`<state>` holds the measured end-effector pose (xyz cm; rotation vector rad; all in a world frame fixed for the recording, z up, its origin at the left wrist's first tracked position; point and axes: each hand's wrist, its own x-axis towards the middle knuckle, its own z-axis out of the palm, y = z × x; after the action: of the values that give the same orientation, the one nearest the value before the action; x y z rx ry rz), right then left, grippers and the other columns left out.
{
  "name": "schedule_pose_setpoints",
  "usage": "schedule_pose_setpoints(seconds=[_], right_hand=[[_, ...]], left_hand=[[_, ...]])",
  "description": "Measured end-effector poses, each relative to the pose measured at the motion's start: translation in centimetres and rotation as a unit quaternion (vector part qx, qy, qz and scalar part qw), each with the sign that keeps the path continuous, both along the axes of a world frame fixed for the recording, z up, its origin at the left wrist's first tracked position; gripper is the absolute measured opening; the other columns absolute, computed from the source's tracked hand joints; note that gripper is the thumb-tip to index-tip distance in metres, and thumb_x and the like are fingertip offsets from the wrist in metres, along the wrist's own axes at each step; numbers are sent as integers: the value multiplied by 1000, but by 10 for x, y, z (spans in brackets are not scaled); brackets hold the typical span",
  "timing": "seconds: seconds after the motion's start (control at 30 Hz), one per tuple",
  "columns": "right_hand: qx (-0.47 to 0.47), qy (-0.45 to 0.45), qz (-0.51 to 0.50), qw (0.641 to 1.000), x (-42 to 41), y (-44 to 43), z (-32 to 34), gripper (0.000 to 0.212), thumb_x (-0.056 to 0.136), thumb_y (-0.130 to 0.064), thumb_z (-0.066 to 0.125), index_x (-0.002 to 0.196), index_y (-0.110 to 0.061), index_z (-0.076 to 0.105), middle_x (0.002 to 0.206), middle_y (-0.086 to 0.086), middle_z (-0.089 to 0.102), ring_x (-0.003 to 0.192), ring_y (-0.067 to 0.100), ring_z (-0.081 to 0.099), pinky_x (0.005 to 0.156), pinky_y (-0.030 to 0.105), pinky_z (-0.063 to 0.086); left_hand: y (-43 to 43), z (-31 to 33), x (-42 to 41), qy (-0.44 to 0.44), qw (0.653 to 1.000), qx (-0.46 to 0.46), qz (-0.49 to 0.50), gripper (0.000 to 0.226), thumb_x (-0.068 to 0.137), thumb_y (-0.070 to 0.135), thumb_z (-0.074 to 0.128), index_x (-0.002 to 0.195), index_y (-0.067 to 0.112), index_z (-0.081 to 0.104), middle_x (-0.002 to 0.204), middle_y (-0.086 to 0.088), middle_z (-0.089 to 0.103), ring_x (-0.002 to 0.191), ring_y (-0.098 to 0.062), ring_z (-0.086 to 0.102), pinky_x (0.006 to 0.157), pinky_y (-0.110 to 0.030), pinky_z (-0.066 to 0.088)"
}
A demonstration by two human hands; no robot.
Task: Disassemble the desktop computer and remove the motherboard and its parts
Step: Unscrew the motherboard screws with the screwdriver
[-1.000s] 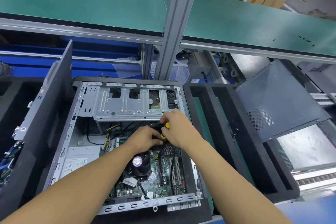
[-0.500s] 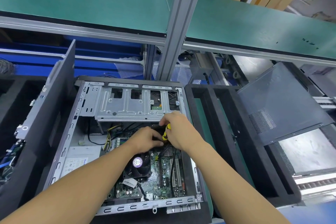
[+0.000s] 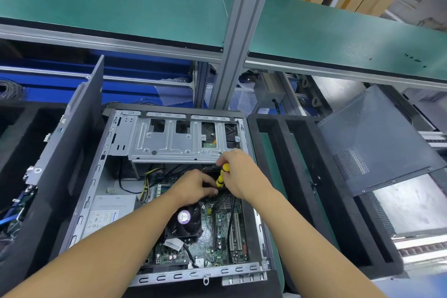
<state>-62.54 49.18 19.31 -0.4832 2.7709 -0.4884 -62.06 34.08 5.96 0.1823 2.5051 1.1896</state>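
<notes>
Open computer case (image 3: pixel 193 276): a metal drive cage (image 3: pixel 169 143) roofs its far edge, an upright dark panel (image 3: pixel 77 133) walls its left edge, a fan (image 3: pixel 185 220) stands mid-board; open access from above over the near-right slots (image 3: pixel 235 232)

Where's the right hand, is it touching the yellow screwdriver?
Touching. The head view shows the right hand with its fingers curled round the yellow screwdriver handle, no gap.

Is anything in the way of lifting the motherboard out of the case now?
Yes. The left hand and the right hand, gripping a yellow screwdriver, are over the upper end of the motherboard; a black cable crosses it, and the drive cage stands beyond that end.
</notes>
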Motion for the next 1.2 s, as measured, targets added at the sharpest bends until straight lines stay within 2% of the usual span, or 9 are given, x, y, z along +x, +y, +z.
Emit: schedule_pose_setpoints(seconds=[0.13,0.27,0.4,0.5,0.63,0.77,0.9,1.0,1.2], right_hand=[[5,15,-48,999,4,-1,-3,28,96,-36,58,114,-15,61,118,5,52,108,25,54,84,32,44],[92,67,-82,990,6,-2,-4,46,98,-56,48,109,-14,60,108,8,62,96,30,63,69,32,42],[93,49,-72,992,5,-5,-4,35,101,-44,48,110,-14,62,107,13,64,94,34,65,69,31,43],[78,17,-34,996,3,-4,0,16,100,-23,51,111,-21,63,117,9,59,95,28,61,71,28,41],[58,-31,-10,998,0,-4,3,32,90,1,49,110,-20,62,119,6,48,82,23,51,68,28,39],[62,-27,8,998,4,-7,2,28,95,-9,49,121,-11,57,120,7,48,96,23,51,76,28,41],[21,-4,1,1000,7,-8,0,25,101,-31,51,105,-11,65,106,7,48,90,22,54,82,29,45],[35,20,9,999,6,-6,-2,25,105,-24,46,116,-11,64,110,10,50,89,26,57,83,36,50],[53,-1,18,998,2,0,5,29,98,-6,48,125,-11,56,126,7,51,106,24,55,87,28,44]], left_hand=[[1,-1,0,-5,1000,-12,24,6,80,40,79,85,38,78,65,26,65,64,7,58,59,-13,40],[3,1,1,-3,1000,-23,21,20,77,42,81,66,47,66,50,32,54,51,11,50,47,-10,33],[1,5,6,7,999,-35,30,15,79,38,80,72,46,68,57,23,58,55,5,53,49,-12,31],[-6,4,14,53,991,-104,67,18,86,28,63,90,42,73,70,19,65,59,4,57,55,-18,40],[-14,-5,21,116,953,-263,91,27,90,28,45,101,28,71,98,0,72,92,-23,65,79,-33,46],[-8,-14,28,129,925,-333,127,34,92,35,37,92,19,67,92,-5,70,86,-27,63,73,-36,33],[-6,-16,28,128,918,-341,157,38,91,39,34,90,21,67,91,-4,70,87,-26,63,81,-38,37],[-6,-18,28,129,918,-338,161,40,88,39,31,89,21,68,92,-4,70,86,-26,63,82,-38,37],[-6,-20,27,136,917,-341,156,38,86,39,31,83,23,65,88,-3,70,83,-25,63,78,-38,35]])
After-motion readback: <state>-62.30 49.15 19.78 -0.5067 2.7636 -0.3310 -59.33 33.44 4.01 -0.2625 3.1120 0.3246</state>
